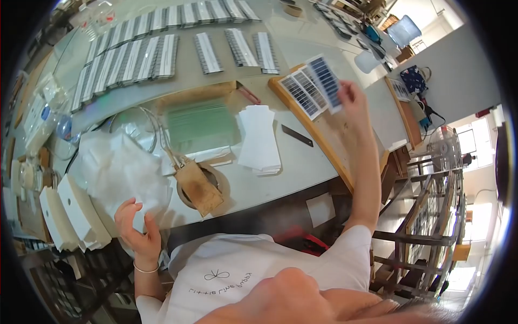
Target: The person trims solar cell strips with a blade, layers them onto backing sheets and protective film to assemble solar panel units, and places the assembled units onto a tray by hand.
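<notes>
My right hand [353, 100] is raised over a wooden-edged tray [337, 154], fingers closed on the edge of a dark blue panel sheet [324, 81] with pale grid lines. Motion blurs the sheet a little. Under and beside it lie similar gridded panel sheets [302, 94] on the tray. My left hand [137, 229], with a bracelet at the wrist, hovers near the table's front edge with thumb and fingers apart. Behind it is a crumpled translucent plastic bag [121, 170]; a pale patch shows between thumb and fingers, and I cannot tell what it is.
A stack of greenish glass sheets [199, 123] sits centrally, beside white paper strips [259, 140] and a dark blade [297, 135]. A tan block-shaped tool [198, 189] rests on a round stand. Several rows of striped strips [129, 59] line the back. White foam blocks [81, 213] stand left.
</notes>
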Motion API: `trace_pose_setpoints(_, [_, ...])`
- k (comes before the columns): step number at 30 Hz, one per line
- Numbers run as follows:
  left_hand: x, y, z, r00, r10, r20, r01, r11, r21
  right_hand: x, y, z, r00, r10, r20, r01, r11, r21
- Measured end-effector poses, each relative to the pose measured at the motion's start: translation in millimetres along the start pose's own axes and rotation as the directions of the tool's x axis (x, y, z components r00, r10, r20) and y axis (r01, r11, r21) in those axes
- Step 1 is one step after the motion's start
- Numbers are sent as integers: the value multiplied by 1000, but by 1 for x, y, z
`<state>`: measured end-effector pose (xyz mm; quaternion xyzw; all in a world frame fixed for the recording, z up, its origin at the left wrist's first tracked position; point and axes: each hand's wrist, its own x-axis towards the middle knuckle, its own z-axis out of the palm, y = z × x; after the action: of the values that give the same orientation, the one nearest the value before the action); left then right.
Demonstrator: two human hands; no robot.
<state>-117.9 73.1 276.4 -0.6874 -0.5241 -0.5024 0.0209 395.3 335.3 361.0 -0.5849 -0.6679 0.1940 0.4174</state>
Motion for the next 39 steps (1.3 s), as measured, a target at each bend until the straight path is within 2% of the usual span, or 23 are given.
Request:
trace_pose_setpoints(1, [-1, -3, 1, 996, 79, 30, -83, 981, 177, 37, 51, -21, 1000, 16, -20, -16, 1000, -14])
trace_pose_setpoints(4, [-8, -8, 9, 995, 20, 94, -42, 972, 232, 97, 149, -49, 999, 47, -10, -47, 997, -59])
trace_pose_setpoints(6, [-9, -8, 12, 996, 23, 82, -42, 971, 235, 119, 165, -51, 998, 61, 33, -58, 995, -82])
trace_pose_setpoints(8, [-6, -10, 10, 997, 18, 77, -37, 965, 258, 125, 171, -40, 991, 80, 109, -56, 976, -211])
trace_pose_setpoints(11, [-5, -11, 14, 999, 2, 38, -14, 956, 294, 138, 203, -44, 988, -72, 137, 113, 941, -319])
trace_pose_setpoints(12, [-3, -10, 17, 999, 31, 41, -41, 961, 272, 141, 217, -47, 982, -151, 110, 185, 848, -496])
trace_pose_setpoints(13, [-3, -11, 17, 998, 50, 43, -60, 961, 270, 144, 224, -55, 972, -134, 193, 208, 872, -442])
trace_pose_setpoints(14, [-5, -16, 18, 996, 72, 53, -84, 957, 279, 128, 196, -48, 980, -164, 117, 198, 893, -404])
trace_pose_setpoints(16, [-2, -14, 19, 996, 91, 2, -88, 959, 271, 157, 253, -61, 968, -122, 221, 203, 898, -390])
trace_pose_setpoints(17, [-6, -14, 17, 998, 70, -4, -66, 953, 295, 164, 252, -63, 959, -60, 278, 190, 863, -468])
trace_pose_setpoints(18, [-5, -14, 16, 997, 80, -12, -73, 954, 292, 180, 286, -74, 939, -186, 288, 324, 756, -569])
trace_pose_setpoints(19, [-1, -11, 11, 996, 91, 11, -90, 947, 309, 200, 327, -76, 952, -295, 85, 298, 825, -479])
trace_pose_setpoints(21, [1, -7, 9, 996, 88, -10, -80, 941, 328, 176, 214, -59, 888, -432, -160, 251, 746, -617])
trace_pose_setpoints(23, [4, -3, 9, 995, 96, -23, -84, 946, 313, 148, 109, -28, 850, -503, -158, 337, 749, -570])
trace_pose_setpoints(25, [12, 14, -1, 991, 6, -135, 5, 997, 79, 119, 24, 10, 758, -646, -95, 528, 691, -493])
trace_pose_setpoints(27, [29, 41, -24, 961, -34, -274, -19, 982, -187, 77, -50, 48, 656, -754, 37, 701, 590, -401])
trace_pose_setpoints(28, [28, 55, -33, 925, -12, -380, -154, 902, -403, 52, -85, 65, 613, -783, 108, 757, 543, -363])
trace_pose_setpoints(30, [50, 99, -41, 748, 4, -664, -519, 627, -581, 13, -125, 95, 557, -796, 239, 831, 525, -187])
trace_pose_setpoints(31, [67, 123, -34, 586, -19, -810, -707, 476, -523, -4, -142, 110, 551, -799, 242, 834, 523, -173])
trace_pose_setpoints(32, [63, 131, -36, 582, -15, -813, -703, 492, -513, -20, -158, 124, 501, -806, 316, 860, 504, -78])
trace_pose_setpoints(33, [59, 137, -39, 569, 34, -822, -761, 402, -510, -31, -173, 140, 436, -817, 377, 877, 479, 23])
trace_pose_setpoints(35, [49, 144, -46, 549, 90, -831, -807, 316, -498, -50, -200, 167, 417, -815, 402, 876, 479, 62])
trace_pose_setpoints(39, [34, 152, -55, 549, 103, -830, -799, 357, -484, -58, -199, 210, 387, -776, 498, 877, 477, 61])
